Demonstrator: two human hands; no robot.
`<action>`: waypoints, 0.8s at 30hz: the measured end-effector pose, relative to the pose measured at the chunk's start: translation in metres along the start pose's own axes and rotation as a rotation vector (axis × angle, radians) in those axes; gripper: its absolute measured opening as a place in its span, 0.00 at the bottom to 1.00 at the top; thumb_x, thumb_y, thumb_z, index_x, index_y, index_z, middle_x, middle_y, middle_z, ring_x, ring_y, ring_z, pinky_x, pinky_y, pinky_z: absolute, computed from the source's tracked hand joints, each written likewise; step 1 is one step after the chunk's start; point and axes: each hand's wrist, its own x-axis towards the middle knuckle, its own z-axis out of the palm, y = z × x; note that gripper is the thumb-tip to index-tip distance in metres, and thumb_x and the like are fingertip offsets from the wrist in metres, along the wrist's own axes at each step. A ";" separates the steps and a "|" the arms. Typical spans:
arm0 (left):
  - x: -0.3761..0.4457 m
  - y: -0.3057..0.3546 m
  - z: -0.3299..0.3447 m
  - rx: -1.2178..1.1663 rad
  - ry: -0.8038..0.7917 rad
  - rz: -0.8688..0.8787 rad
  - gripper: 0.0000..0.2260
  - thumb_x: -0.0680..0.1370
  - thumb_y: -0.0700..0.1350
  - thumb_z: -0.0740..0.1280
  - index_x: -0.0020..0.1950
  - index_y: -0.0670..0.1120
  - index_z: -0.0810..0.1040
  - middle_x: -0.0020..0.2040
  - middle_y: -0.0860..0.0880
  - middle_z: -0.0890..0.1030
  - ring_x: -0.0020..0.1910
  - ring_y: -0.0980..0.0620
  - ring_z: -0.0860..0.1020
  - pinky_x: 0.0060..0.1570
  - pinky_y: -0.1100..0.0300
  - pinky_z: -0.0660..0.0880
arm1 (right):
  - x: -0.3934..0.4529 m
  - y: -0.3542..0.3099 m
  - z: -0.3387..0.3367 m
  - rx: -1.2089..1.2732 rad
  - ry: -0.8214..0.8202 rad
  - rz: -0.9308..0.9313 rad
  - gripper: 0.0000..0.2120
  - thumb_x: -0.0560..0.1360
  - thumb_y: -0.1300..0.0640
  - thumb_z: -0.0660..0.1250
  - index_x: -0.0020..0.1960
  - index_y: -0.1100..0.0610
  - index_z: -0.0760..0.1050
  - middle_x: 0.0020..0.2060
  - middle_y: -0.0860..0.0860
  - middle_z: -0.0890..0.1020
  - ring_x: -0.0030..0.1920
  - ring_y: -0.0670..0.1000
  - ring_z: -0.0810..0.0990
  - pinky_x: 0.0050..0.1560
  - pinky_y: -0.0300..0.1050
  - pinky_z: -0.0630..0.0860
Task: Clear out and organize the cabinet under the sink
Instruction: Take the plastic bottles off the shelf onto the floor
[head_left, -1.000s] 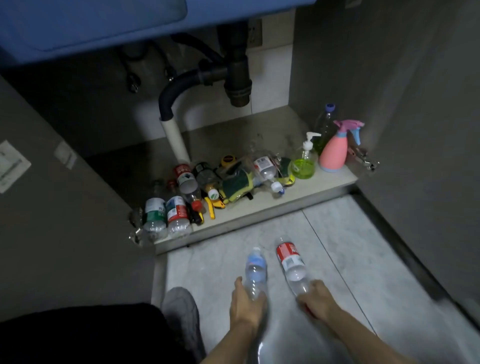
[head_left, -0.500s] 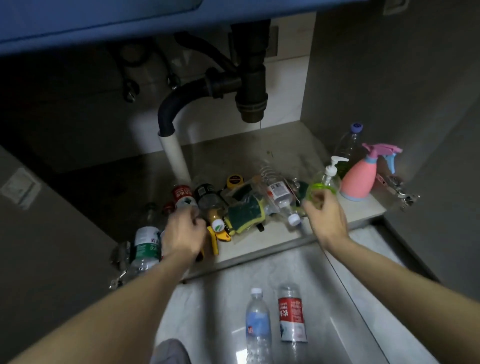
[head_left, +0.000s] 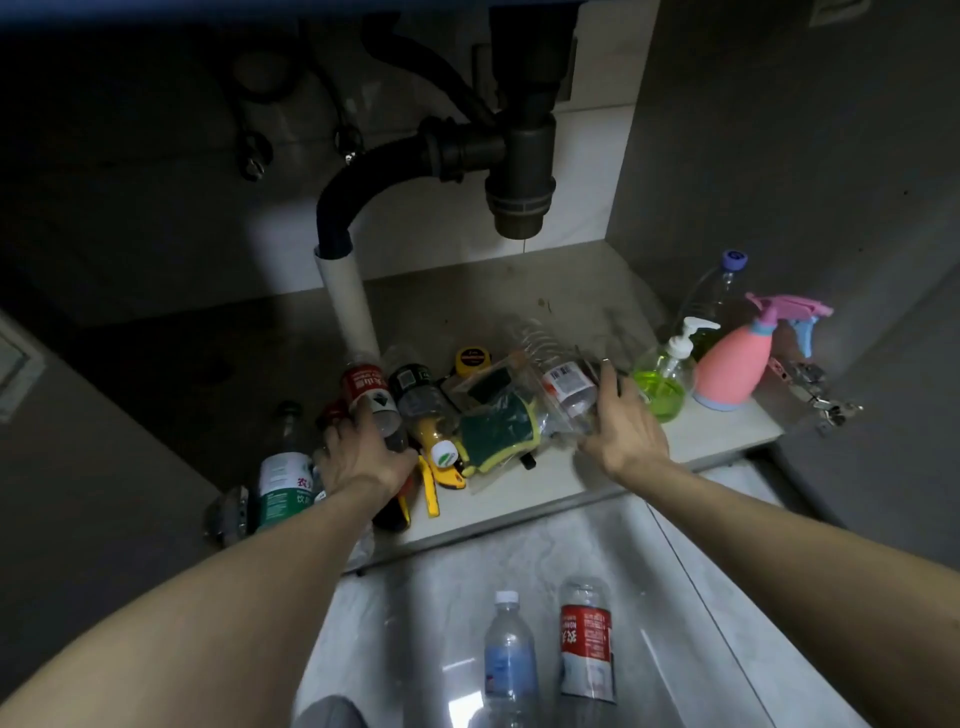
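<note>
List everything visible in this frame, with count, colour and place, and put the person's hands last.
Clear plastic bottles on the tiled floor: 2, blue label and red label, standing near the bottom edge.
Clear bottles lying on the cabinet shelf: at least 4, red label, dark label, white label, one yellow-necked.
Green-labelled bottle: 1, upright, shelf's left front.
Pink spray bottle: 1, shelf right.
Green soap pump bottle: 1, beside the sprayer.
Purple-capped clear bottle: 1, right rear.
Green and yellow sponges in a bag: shelf centre.
Yellow tape measure: 1, behind.
Black drain pipe: above.
Left hand: on the red-labelled bottle.
Right hand: at the white-labelled bottle.
</note>
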 end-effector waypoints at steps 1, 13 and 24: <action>-0.001 0.001 0.000 -0.021 0.016 -0.001 0.44 0.70 0.58 0.72 0.79 0.51 0.52 0.71 0.40 0.68 0.73 0.39 0.62 0.69 0.44 0.64 | 0.000 0.000 0.001 0.040 0.016 0.017 0.46 0.72 0.55 0.75 0.80 0.56 0.50 0.69 0.61 0.68 0.62 0.65 0.76 0.53 0.55 0.76; -0.032 0.023 -0.027 -0.441 0.174 0.032 0.36 0.74 0.55 0.68 0.77 0.52 0.56 0.70 0.41 0.69 0.66 0.35 0.72 0.62 0.44 0.73 | -0.022 0.026 -0.019 0.468 0.221 0.201 0.27 0.76 0.51 0.70 0.72 0.56 0.67 0.61 0.58 0.80 0.60 0.64 0.77 0.57 0.54 0.73; -0.150 0.045 -0.004 -0.393 0.113 0.515 0.38 0.75 0.54 0.66 0.79 0.55 0.48 0.78 0.50 0.57 0.70 0.41 0.70 0.65 0.45 0.73 | -0.156 0.091 -0.019 0.775 0.288 0.190 0.24 0.75 0.51 0.72 0.69 0.43 0.70 0.54 0.44 0.84 0.54 0.51 0.82 0.54 0.49 0.78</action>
